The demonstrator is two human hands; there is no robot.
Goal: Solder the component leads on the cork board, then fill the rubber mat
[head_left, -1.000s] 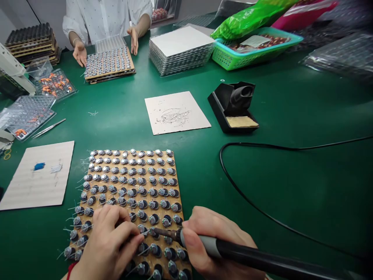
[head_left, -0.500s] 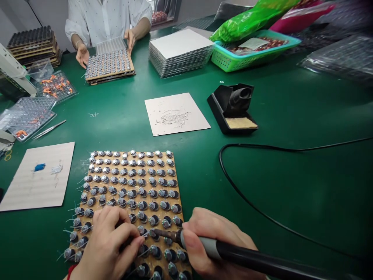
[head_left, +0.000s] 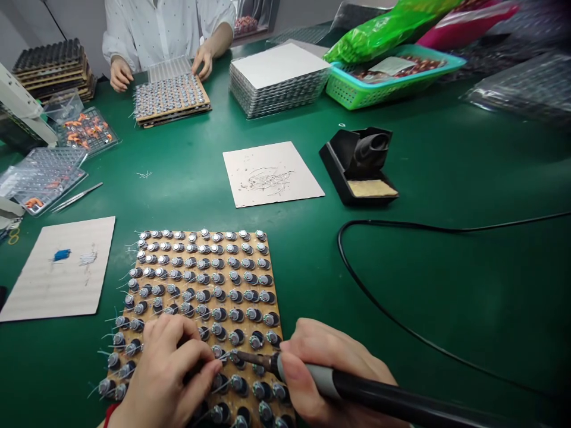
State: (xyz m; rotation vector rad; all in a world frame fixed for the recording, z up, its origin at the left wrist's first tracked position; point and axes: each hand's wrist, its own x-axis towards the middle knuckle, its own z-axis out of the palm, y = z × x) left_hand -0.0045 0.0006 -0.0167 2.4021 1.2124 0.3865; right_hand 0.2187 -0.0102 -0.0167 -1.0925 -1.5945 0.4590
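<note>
Brown board (head_left: 203,285) studded with rows of small round parts (head_left: 218,279) lies on the green desk (head_left: 446,285) right in front of me. My right hand (head_left: 330,368) is closed around the soldering iron (head_left: 357,389), whose tip touches a part near the board's near edge. My left hand (head_left: 169,374) rests on the board just left of that tip, fingers (head_left: 209,367) pinched together on something too small to make out. The iron's black cord (head_left: 379,303) loops over the desk right of the board. Beyond the board lie a scrap card (head_left: 272,172) and the iron's black stand (head_left: 359,166). Far beyond, another person's hands (head_left: 203,59) touch a second board (head_left: 172,98).
</note>
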